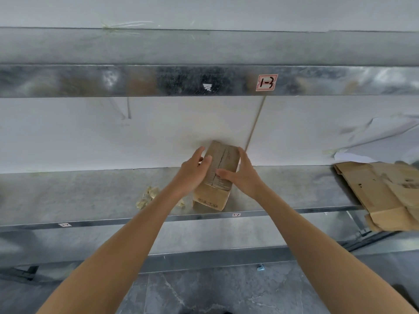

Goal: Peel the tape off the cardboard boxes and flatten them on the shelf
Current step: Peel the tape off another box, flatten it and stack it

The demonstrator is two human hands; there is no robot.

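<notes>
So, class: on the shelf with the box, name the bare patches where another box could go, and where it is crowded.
Bare: the shelf left of the tape scraps, and between the box and flattened cardboard. Crowded: scraps left of the box, cardboard far right.

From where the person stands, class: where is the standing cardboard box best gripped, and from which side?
Probably by its long side edges, one hand from each side: the cardboard box is narrow and stands on end. The left hand and right hand clasp it so.

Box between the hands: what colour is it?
Brown; the box shows best in head view.
</notes>
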